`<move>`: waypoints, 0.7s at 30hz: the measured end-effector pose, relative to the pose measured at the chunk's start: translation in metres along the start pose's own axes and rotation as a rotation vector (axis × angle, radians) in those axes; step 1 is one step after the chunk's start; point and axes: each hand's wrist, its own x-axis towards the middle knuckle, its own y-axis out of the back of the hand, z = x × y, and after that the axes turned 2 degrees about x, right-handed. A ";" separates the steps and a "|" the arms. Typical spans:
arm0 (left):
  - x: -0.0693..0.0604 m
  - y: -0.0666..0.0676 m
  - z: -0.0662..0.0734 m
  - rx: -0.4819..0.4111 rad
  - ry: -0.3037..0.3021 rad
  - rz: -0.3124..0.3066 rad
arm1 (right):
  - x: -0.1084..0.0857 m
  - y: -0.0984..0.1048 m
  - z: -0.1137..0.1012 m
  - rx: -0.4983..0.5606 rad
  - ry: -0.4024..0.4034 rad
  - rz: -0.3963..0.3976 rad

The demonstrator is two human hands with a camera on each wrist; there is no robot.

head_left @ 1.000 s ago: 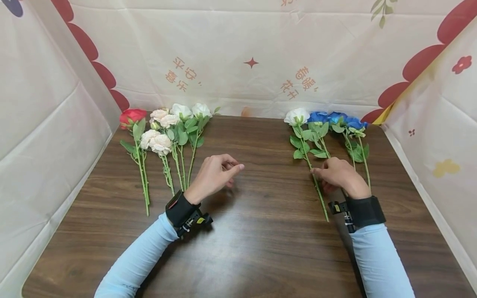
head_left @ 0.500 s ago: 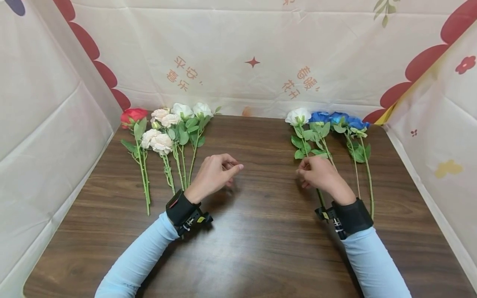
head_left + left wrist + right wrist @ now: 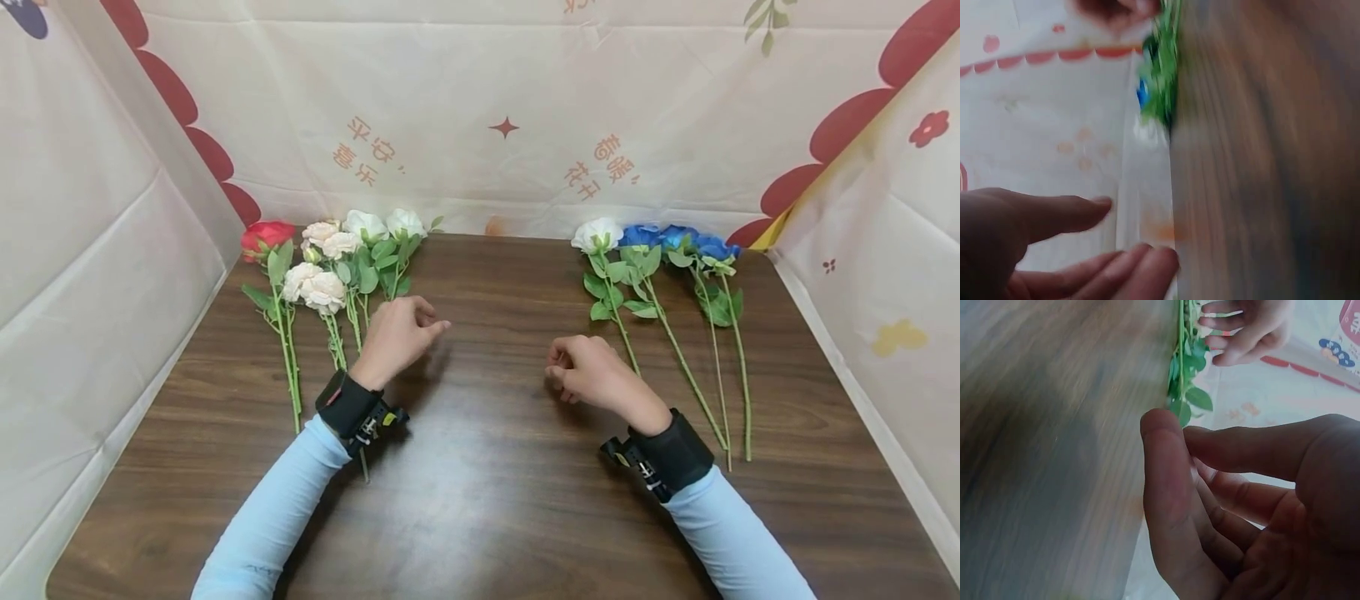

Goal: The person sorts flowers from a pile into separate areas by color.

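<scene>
Left hand (image 3: 397,337) well left of the rightmost white rose (image 3: 597,234), fingers parted; right hand (image 3: 596,375) before it, loosely curled. Both empty. Suggest gripping its stem (image 3: 625,335) mid-length.

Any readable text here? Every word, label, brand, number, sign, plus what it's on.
"平安喜乐": slanted print on the back cloth, left of the star.
"春暖花开": slanted print on the same cloth, right of the star; best reading.
Unreadable: letters cut off at the head view's top edge.
Unreadable: marks on the red patch, right wrist view, cut off.
Too small: yellow tag on the left wrist camera.
No readable brands or numbers.
</scene>
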 end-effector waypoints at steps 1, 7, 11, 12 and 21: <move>0.002 0.003 -0.006 0.053 0.019 0.031 | 0.000 -0.001 -0.002 -0.005 0.007 -0.003; 0.009 0.018 -0.040 0.240 0.160 0.103 | -0.003 -0.004 -0.009 -0.023 0.033 -0.024; 0.011 0.021 -0.050 0.269 0.190 0.071 | -0.003 -0.006 -0.010 -0.030 0.037 -0.026; 0.011 0.021 -0.051 0.266 0.194 0.060 | -0.004 -0.007 -0.010 -0.031 0.037 -0.027; 0.009 0.018 -0.055 0.248 0.116 0.041 | -0.004 -0.010 -0.010 -0.027 0.036 -0.038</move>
